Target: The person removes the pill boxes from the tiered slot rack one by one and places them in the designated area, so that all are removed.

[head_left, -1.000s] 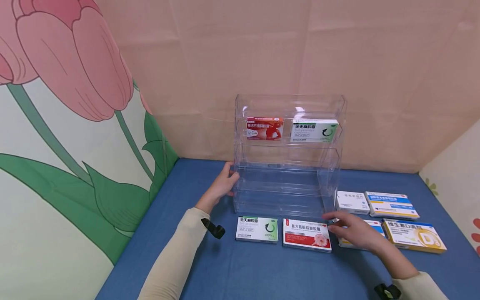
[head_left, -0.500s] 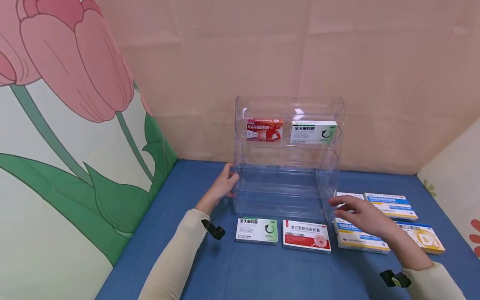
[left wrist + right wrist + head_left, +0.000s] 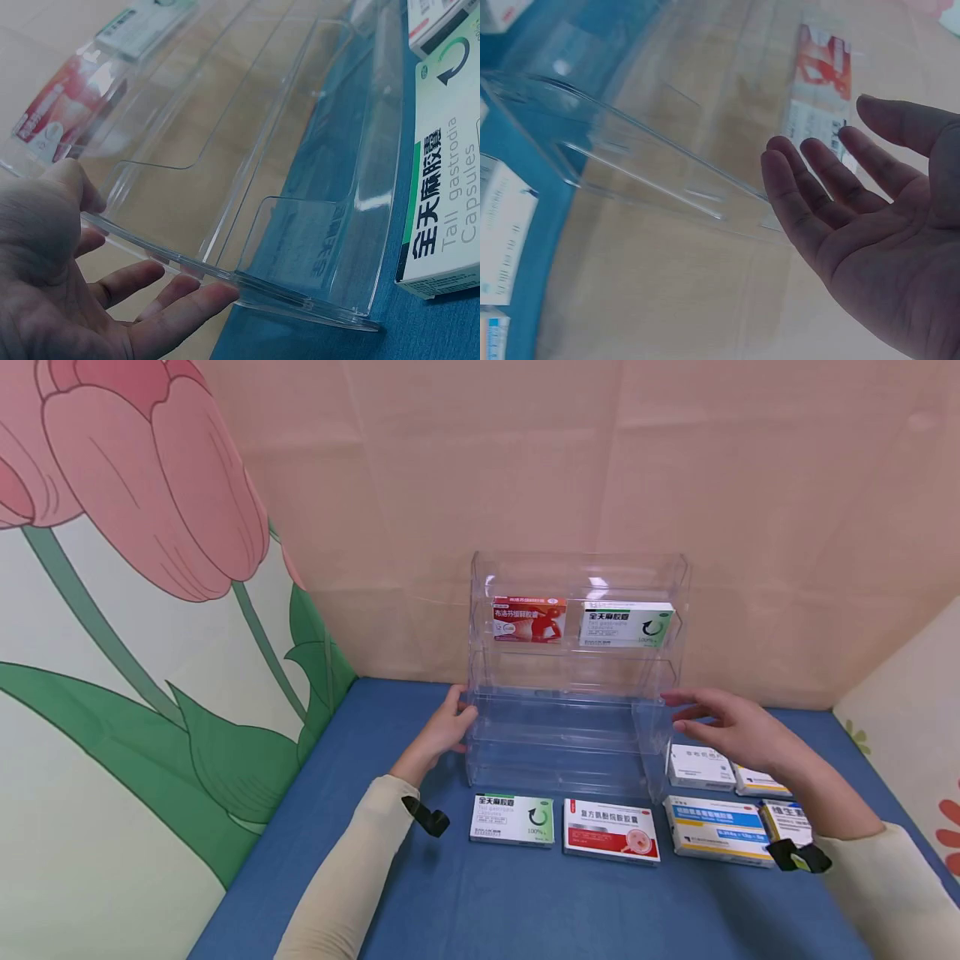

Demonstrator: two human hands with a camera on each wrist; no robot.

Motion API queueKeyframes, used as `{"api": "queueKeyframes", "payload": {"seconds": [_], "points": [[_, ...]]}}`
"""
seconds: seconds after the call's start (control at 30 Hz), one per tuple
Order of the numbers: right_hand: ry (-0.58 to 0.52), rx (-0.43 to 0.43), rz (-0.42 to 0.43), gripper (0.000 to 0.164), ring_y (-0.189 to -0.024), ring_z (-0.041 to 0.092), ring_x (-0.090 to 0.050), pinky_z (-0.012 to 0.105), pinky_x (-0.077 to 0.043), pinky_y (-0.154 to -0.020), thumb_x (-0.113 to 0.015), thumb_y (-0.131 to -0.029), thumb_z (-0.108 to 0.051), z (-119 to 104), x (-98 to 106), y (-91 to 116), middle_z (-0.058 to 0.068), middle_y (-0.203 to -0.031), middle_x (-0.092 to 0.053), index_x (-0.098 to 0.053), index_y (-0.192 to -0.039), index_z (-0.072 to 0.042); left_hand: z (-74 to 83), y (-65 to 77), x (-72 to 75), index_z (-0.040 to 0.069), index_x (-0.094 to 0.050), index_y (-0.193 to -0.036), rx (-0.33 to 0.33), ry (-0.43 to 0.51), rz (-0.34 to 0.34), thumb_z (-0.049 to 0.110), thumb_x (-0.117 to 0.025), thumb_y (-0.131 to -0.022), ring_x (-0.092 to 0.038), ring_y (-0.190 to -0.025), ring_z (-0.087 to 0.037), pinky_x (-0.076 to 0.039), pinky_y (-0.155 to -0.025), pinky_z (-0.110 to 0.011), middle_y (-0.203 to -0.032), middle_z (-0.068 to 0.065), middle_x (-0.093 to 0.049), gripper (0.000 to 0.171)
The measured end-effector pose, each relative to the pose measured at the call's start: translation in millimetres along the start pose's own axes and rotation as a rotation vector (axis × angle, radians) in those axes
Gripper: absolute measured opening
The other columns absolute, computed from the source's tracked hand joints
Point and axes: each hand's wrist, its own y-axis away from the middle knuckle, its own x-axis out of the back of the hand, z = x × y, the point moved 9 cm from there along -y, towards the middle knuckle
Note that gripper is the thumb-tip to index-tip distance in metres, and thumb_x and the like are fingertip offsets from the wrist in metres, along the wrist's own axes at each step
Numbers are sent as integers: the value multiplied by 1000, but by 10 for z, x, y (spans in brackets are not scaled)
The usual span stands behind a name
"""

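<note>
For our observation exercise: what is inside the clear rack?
High in the clear rack stand a red box and, to its right, a white-and-green box. What these boxes contain is covered; in the head view, so is anything directly behind them.

Glossy plastic rack [image 3: 566, 720]; matt cloth [image 3: 525, 906]
</note>
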Motion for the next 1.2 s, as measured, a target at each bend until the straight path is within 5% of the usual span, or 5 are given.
{"api": "queueKeyframes", "payload": {"seconds": [0.17,0.43,0.77,1.2], "points": [[-47,-2,3,50,-124,45,-55,62,-52,-96,-60,-102,-20,-48,179,-141,24,-142,-53,-46,-149,-7,15,-10,-11,22,-25,-155,3,1,-8,29,-45,-102,-51,-127,-39,-61,-76,-51,-146,-19,-42,57],[-34,47,46,53,-123,47,-55,35,-59,-89,-62,-101,-14,-91,405,-372,27,-143,-50,-44,-148,0,11,-5,-23,24,-25,-155,6,10,-22,30,-45,-104,-51,-125,-39,-61,-77,-51,-144,-18,-42,55],[-3,-26,75,52,-129,47,-50,65,-47,-100,-57,-104,-21,-113,627,-591,27,-147,-48,-42,-151,-3,-16,-2,-1,22,-26,-155,9,12,-18,29,-46,-105,-49,-128,-41,-61,-77,-52,-144,-19,-42,54],[87,-52,117,48,-128,49,-48,67,-46,-98,-56,-104,-20,-197,816,-908,28,-145,-48,-46,-149,-5,-24,1,-1,22,-26,-154,7,12,-11,28,-46,-105,-51,-124,-39,-61,-73,-50,-140,-19,-45,53]]}}
